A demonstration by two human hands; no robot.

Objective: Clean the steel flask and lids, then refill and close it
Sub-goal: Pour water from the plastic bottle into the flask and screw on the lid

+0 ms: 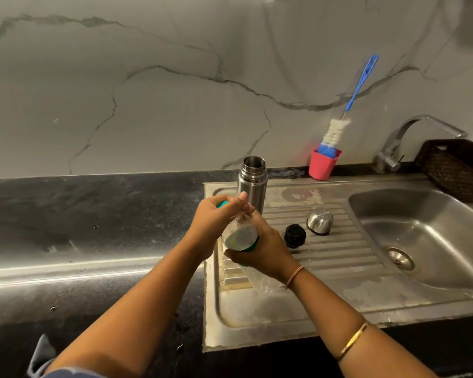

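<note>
A pale marble wall [148, 91] with grey veins rises behind a dark, mottled stone counter [79, 214]. Set into the counter is a scuffed steel sink [434, 214] with a ribbed draining board [339, 249] on its left. At the far right, a dark woven basket [456, 167] is cut off by the frame edge, beside a curved metal tap [410, 140].

The steel flask [253, 184] stands upright and uncapped at the back of the draining board, its lower part hidden by the hands. A long brush [362, 83] with a blue handle and white bristles leans in a pink cup [322, 165] against the wall.

In front of the flask, a clear plastic bottle [239, 236] with a green band is held tilted over the board. The left hand [213, 222] curls around its teal-capped end; the right hand [265, 249] wraps under its body. The bottle's contents are hard to make out.

Right of the hands lie a domed steel cap [320, 221] and a round black stopper [295, 235], just beside each other.
</note>
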